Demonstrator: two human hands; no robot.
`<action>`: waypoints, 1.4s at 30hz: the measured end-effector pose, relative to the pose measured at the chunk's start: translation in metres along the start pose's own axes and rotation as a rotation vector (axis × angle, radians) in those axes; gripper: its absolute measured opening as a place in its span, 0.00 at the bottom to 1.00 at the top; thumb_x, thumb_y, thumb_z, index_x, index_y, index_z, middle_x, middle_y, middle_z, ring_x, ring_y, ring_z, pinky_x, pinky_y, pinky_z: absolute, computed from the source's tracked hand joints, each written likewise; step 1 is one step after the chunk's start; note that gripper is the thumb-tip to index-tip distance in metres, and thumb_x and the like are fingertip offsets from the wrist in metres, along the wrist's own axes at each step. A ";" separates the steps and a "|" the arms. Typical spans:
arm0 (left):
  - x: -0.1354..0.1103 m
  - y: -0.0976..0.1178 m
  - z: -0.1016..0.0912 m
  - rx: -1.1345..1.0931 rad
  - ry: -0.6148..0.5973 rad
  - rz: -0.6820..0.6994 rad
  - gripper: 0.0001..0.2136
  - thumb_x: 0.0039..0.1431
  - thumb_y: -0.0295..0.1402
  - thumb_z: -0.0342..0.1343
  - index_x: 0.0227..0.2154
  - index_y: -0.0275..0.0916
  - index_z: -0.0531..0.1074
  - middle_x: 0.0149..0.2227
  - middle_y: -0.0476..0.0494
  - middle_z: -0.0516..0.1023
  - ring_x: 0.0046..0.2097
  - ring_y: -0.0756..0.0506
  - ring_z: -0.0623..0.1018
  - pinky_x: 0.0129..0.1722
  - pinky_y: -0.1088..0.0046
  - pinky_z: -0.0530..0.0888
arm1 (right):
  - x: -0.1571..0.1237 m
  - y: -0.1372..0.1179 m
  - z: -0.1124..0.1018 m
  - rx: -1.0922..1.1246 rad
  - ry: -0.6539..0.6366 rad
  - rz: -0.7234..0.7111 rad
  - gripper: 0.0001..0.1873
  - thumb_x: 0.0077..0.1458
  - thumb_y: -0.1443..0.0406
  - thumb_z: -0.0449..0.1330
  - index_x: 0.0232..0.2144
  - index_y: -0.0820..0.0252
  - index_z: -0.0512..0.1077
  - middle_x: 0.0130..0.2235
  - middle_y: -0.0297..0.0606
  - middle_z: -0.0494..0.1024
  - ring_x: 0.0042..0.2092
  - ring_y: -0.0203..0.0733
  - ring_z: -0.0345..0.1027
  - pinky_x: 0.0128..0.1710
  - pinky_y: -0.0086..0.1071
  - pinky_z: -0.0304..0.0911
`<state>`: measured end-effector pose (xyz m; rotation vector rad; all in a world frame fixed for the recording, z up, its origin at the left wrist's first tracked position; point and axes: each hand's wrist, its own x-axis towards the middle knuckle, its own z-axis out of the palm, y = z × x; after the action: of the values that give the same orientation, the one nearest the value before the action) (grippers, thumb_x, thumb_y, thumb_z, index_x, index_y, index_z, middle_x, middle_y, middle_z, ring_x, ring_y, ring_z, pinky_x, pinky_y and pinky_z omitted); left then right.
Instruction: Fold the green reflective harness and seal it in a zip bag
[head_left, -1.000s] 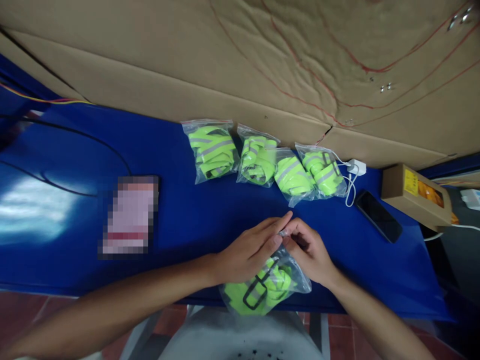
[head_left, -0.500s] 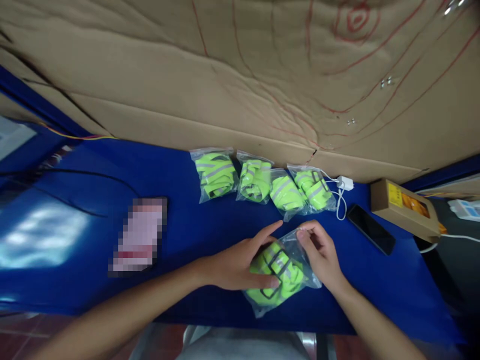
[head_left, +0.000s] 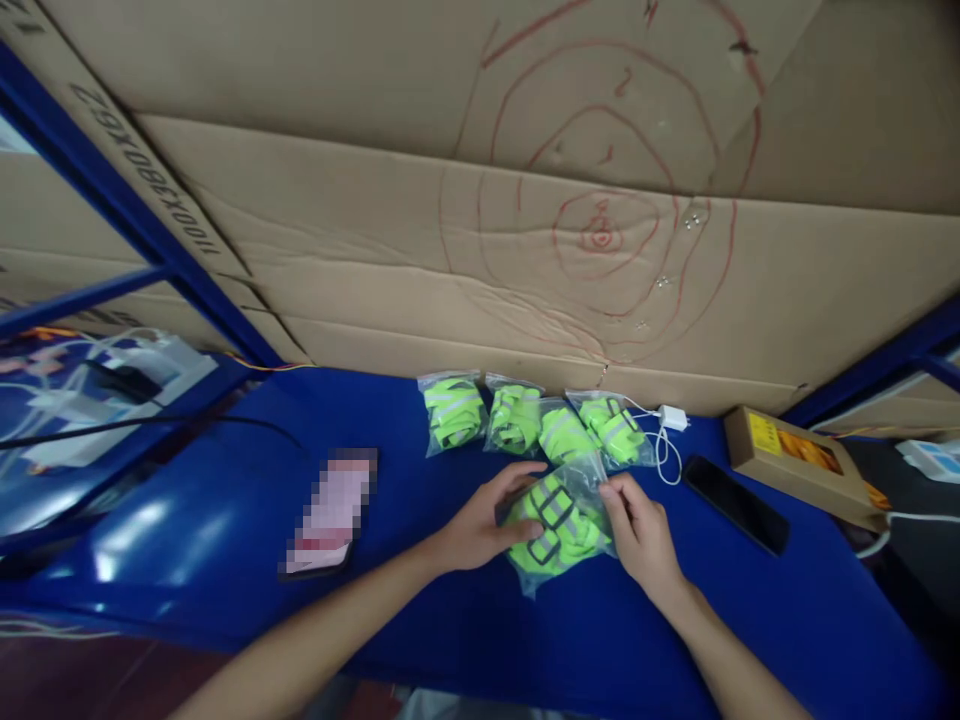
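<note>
**A:** Both hands are on the clear bag of neon-yellow strap now, the left hand cupped against its near-left side, the right hand pinching its top right edge. The bag lies flat on the blue table, right between them.

**B:** Clamped or just resting?

**A:** The right one looks closed on the plastic rim; the left has its fingers spread and pressing, not really gripping. What worries me is that slick plastic: hold it by one corner only and the bundle inside could slide out, though I can't tell whether the mouth is sealed.

**B:** And the row of four packed bags just beyond the fingertips?

**A:** Close by. A push forward from here could knock them, or snag the white charger cable beyond the right hand. The dark phone lies further to the right.

**B:** Different from half a second back?

**A:** The bag has moved away from the person, nearer that row. A second ago both hands met at its top edge; now they're apart, one on each side. The view has also tipped up, showing more of the cardboard wall.
</note>
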<state>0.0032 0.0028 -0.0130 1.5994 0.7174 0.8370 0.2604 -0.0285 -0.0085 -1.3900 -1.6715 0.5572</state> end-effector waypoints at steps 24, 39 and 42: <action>0.013 0.020 -0.103 1.019 0.549 -0.034 0.12 0.70 0.35 0.49 0.50 0.41 0.75 0.61 0.35 0.75 0.62 0.32 0.74 0.61 0.47 0.72 | -0.015 -0.006 0.019 -0.094 -0.452 -0.293 0.14 0.73 0.64 0.49 0.49 0.53 0.74 0.45 0.41 0.82 0.43 0.45 0.79 0.45 0.38 0.72; -0.060 0.012 -0.003 1.327 0.062 0.651 0.07 0.65 0.21 0.57 0.40 0.38 0.76 0.52 0.42 0.79 0.62 0.40 0.74 0.66 0.54 0.72 | -0.012 -0.005 0.016 0.226 -0.373 -0.153 0.16 0.66 0.57 0.62 0.53 0.53 0.72 0.41 0.38 0.77 0.38 0.40 0.72 0.37 0.31 0.68; -0.056 0.022 0.001 1.229 0.005 0.526 0.08 0.62 0.23 0.58 0.41 0.41 0.76 0.55 0.40 0.78 0.62 0.38 0.73 0.67 0.49 0.67 | -0.016 -0.007 0.020 0.131 -0.358 -0.153 0.13 0.67 0.59 0.60 0.52 0.54 0.72 0.39 0.38 0.77 0.35 0.39 0.72 0.36 0.31 0.67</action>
<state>-0.0270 -0.0472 0.0007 2.9774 0.8900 0.7849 0.2395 -0.0419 -0.0190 -1.1029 -1.9656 0.8486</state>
